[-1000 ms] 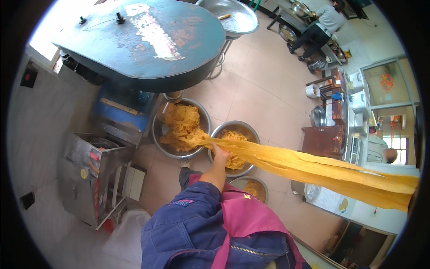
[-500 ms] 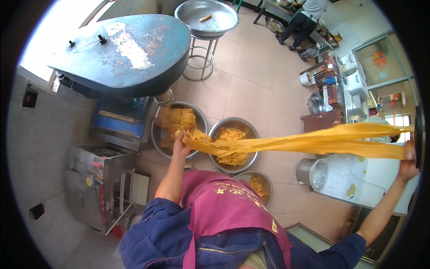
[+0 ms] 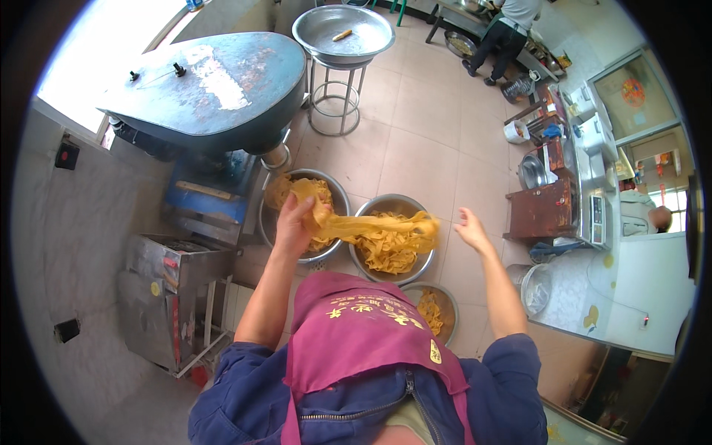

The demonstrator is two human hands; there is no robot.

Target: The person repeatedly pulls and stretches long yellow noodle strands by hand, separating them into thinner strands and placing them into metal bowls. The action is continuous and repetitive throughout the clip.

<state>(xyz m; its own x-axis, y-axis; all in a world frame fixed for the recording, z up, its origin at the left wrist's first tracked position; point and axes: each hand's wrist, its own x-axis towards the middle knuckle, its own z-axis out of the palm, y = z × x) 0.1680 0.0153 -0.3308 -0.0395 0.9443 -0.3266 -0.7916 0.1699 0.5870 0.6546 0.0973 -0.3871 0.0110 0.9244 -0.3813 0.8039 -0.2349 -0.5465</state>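
Observation:
A bundle of long, flat yellow noodle-like strips [image 3: 348, 225] runs from my left hand [image 3: 294, 224] rightward over the basins. My left hand is closed on its near end, above the left metal basin [image 3: 345, 194], where more yellow strips lie. The blurred far end of the bundle hangs over the middle metal basin [image 3: 428, 261], which holds a heap of loose strips [image 3: 389, 256]. My right hand [image 3: 471, 228] is open and holds nothing, to the right of the bundle and apart from it.
A smaller basin [image 3: 454, 326] with some strips stands close before me. A dark machine [image 3: 259, 81] is at far left, beside a basin on a round stand [image 3: 311, 48]. To the right are a counter [image 3: 571, 285] and a lined bin [image 3: 532, 289]. Another person [image 3: 508, 33] stands far back.
My right hand has let go of the strips' far end and come inward from the far right. The stretched bundle has slackened and shortened over the middle basin. My left hand keeps its hold.

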